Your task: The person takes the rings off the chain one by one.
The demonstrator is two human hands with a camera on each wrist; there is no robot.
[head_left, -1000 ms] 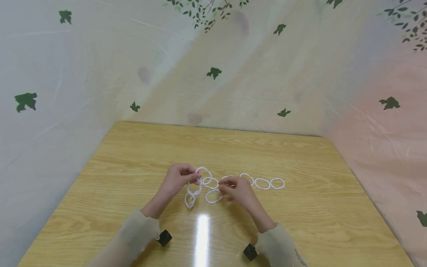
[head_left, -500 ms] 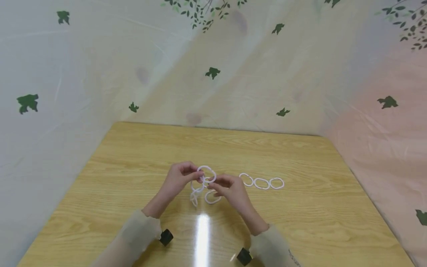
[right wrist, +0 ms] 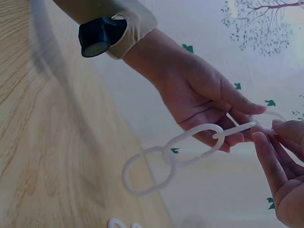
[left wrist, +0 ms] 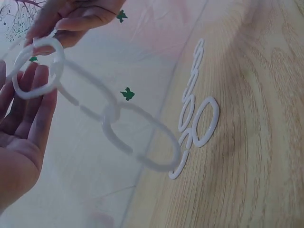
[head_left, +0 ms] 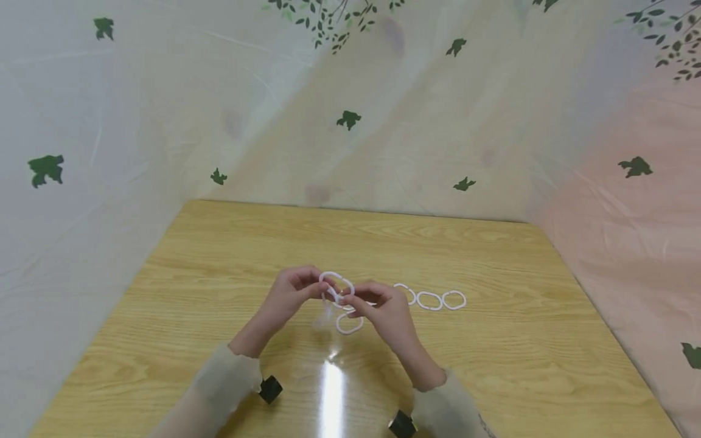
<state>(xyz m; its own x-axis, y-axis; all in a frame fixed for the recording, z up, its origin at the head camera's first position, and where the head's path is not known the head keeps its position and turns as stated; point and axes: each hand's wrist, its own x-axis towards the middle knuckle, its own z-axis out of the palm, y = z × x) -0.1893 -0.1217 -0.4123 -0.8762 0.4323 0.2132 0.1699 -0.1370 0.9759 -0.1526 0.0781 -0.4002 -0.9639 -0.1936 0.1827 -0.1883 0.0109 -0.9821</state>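
Note:
White oval plastic links, several of them joined, hang from the two hands above the table. My left hand (head_left: 287, 298) pinches a link of this chain (head_left: 329, 277) between thumb and fingers. Close against it, my right hand (head_left: 387, 310) pinches a link at the same spot. Two joined links (left wrist: 140, 133) dangle below the fingers in the left wrist view, and the right wrist view shows them too (right wrist: 148, 172). Whether the pinched links are hooked together I cannot tell, as fingertips cover the contact.
On the wooden table (head_left: 493, 353), a row of white links (head_left: 429, 309) lies to the right of my right hand. A single link (head_left: 349, 331) lies below the hands. A patterned cloth (head_left: 274, 121) stands behind the table.
My right hand has moved left from above the links on the table and now meets my left hand. The hanging links have swung and shifted slightly right.

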